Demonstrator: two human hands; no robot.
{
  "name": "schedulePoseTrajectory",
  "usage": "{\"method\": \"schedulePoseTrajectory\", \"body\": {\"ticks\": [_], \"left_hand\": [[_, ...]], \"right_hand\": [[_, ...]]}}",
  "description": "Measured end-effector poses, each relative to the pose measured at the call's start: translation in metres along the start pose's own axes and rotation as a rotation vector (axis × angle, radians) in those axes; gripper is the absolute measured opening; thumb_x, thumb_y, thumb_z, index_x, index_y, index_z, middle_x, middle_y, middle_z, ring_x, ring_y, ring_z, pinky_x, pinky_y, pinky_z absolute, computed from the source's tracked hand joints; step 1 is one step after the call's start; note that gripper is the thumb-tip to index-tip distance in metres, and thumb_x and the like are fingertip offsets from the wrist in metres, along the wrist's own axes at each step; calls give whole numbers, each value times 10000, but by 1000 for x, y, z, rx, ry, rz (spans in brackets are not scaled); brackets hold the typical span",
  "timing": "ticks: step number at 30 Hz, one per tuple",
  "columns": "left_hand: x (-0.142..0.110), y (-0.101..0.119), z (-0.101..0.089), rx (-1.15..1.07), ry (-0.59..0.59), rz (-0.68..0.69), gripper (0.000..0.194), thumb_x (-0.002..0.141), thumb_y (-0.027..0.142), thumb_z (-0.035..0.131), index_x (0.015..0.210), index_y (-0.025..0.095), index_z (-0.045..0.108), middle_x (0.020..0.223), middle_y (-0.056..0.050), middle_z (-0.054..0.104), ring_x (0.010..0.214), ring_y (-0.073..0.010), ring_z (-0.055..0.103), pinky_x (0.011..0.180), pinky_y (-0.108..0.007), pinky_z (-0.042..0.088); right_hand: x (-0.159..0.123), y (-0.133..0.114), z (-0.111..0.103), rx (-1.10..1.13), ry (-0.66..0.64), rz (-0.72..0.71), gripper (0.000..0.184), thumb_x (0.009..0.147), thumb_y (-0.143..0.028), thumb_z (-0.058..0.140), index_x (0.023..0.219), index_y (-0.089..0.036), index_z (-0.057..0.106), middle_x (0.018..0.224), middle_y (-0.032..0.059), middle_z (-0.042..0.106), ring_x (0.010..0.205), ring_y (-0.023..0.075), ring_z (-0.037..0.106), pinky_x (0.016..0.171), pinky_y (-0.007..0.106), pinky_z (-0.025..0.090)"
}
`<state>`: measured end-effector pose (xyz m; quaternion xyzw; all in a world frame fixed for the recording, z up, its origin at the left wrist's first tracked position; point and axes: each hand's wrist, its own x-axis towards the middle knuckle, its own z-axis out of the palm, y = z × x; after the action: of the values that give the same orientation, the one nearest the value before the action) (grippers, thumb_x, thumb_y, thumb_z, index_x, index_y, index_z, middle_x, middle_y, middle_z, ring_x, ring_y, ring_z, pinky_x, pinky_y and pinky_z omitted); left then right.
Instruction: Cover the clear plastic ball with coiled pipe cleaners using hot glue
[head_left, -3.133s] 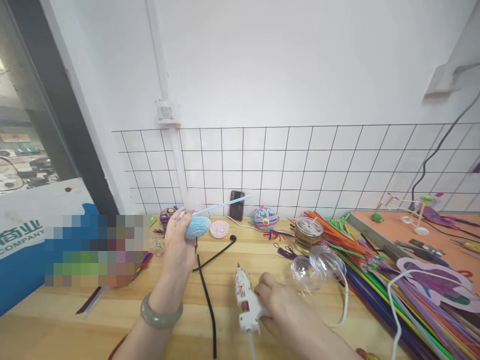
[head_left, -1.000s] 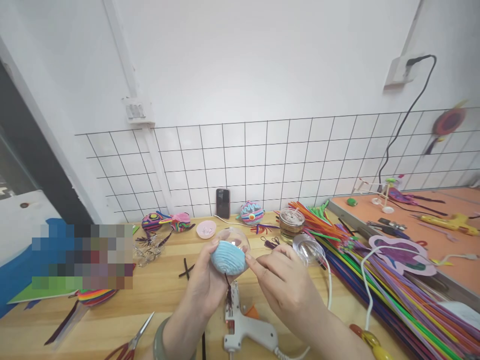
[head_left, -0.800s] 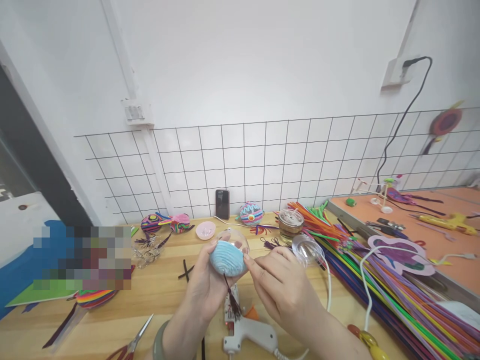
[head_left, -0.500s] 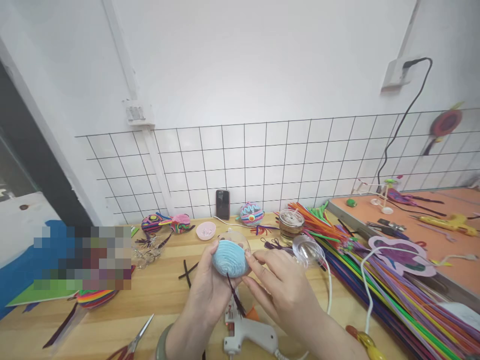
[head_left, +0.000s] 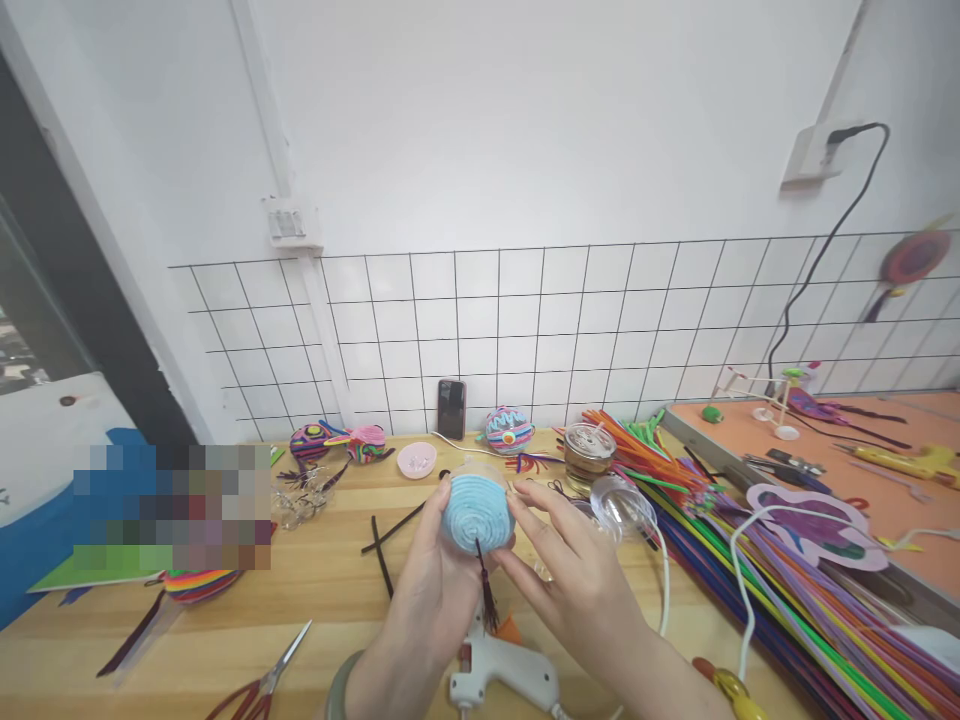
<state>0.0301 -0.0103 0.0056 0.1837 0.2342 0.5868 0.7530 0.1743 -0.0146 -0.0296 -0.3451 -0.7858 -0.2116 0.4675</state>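
Note:
A ball [head_left: 477,512] wound in light blue cord over a clear shell is held up above the table. A dark tassel [head_left: 487,590] hangs from its underside. My left hand [head_left: 431,575] cups the ball from the left, thumb along its side. On the right, my right hand [head_left: 574,560] has its thumb and fingertips against the ball's edge. Beneath the hands a white hot glue gun [head_left: 506,675] lies on the wooden table, with a small orange piece [head_left: 510,628] beside it.
Red-handled scissors [head_left: 266,675] lie at the front left. Dark strips [head_left: 381,555], a pink dish [head_left: 417,460], a phone [head_left: 451,408] and a decorated ball [head_left: 509,430] are farther back. A large bundle of pipe cleaners [head_left: 780,600] and a white cable [head_left: 739,560] occupy the right side.
The ball has tilted so that more of its blue coiled underside and the tassel face me. Both hands keep their hold. The whole view has shifted slightly.

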Motion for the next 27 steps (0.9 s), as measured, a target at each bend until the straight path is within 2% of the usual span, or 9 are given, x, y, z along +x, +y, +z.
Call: {"method": "schedulePoseTrajectory", "body": {"ticks": [5,10,18,27], "left_hand": [[0,-4,0,-39,22,39,313,947,347,480,1041,135,690,1005,-83,732,889,-185,658,840,-309,498],[-1,-10,1,-78,-20,42,331,955,362,466,1072,146,688,995,-72,727,834,-169,648,867,-329,494],[-6,-15,4,-86,-18,-27,382,945,413,478,1145,144,661,1047,-81,723,1003,-216,644,941,-344,471],[-16,-21,14,-43,-12,-112,446,965,409,420,1302,147,551,1206,-91,671,1162,-216,579,960,-297,447]], "right_hand": [[-1,-1,2,34,-20,45,401,912,-195,563,1294,-101,487,1182,211,607,1100,298,606,854,465,584],[-3,1,3,57,-61,85,472,905,-217,568,1343,-115,426,1236,207,580,1157,307,574,910,494,560],[-5,2,6,101,-95,177,560,853,-177,547,1378,-164,353,1304,180,532,1225,310,518,983,526,506],[-3,7,4,263,-156,296,656,755,-109,555,1365,-188,328,1348,163,495,1278,303,468,1029,519,458]]}}
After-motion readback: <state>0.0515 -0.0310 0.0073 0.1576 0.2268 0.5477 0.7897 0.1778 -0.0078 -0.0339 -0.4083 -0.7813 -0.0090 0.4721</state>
